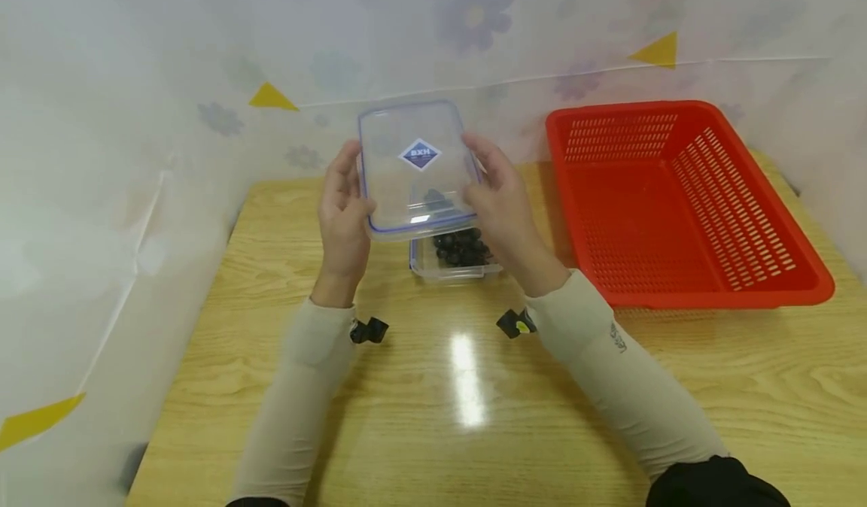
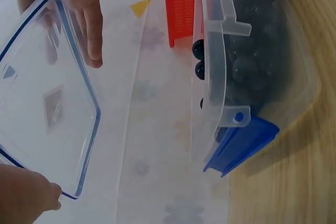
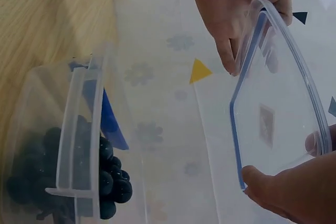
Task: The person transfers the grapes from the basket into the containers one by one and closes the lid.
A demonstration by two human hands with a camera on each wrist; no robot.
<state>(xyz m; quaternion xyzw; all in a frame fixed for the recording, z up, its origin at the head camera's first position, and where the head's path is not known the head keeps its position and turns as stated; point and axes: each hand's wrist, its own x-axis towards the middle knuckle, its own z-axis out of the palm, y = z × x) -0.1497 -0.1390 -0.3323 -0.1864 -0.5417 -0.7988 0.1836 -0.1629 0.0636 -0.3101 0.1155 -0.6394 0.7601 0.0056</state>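
Note:
A clear plastic lid (image 1: 393,183) with a blue seal and a diamond-shaped label is held up by both hands, tilted toward the head camera. My left hand (image 1: 344,221) grips its left edge, thumb at the near corner. The right hand (image 1: 504,206) pinches the opposite edge. Below the lid a clear food container (image 1: 447,272) stands on the table, partly hidden by lid and right hand in the head view. Dark grapes (image 1: 462,247) fill it, some rising above the rim in the right wrist view. A blue side clip (image 2: 244,145) hangs outward from the container.
A red plastic basket (image 1: 643,214) with slotted walls stands to the right of the container. The wood-grain table (image 1: 406,417) meets a flower-patterned sheet (image 1: 305,33) at the back. Yellow triangles (image 1: 271,97) are stuck on that sheet.

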